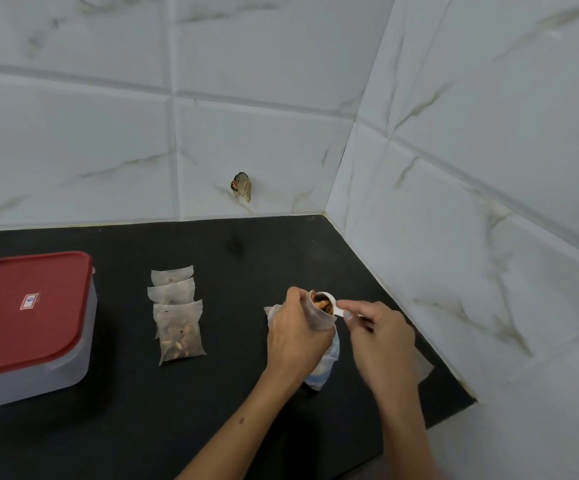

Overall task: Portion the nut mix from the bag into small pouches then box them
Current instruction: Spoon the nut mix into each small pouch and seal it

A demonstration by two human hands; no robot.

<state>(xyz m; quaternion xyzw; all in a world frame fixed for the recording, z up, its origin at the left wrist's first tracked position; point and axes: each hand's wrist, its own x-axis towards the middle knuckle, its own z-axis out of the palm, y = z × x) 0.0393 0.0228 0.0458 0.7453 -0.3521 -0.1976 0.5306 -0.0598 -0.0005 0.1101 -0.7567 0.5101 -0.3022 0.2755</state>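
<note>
My left hand [296, 336] grips a small translucent pouch [320, 317] by its top, holding its mouth up. My right hand [380, 341] pinches the handle of a white scoop [329, 304] filled with brown nut mix, tilted at the pouch's mouth. Below the left hand stands the nut mix bag [322, 368], white and blue, mostly hidden by the hand. Three filled pouches [177, 317] lie in an overlapping row on the black counter [142, 427], left of my hands. A clear plastic box with a red lid [28, 317], closed, stands at the far left.
White marble-patterned tile walls meet in a corner behind and to the right. The counter's right edge runs along the wall close to my right hand. A torn patch [241, 186] marks the back wall. Another translucent piece [423, 367] lies under my right wrist.
</note>
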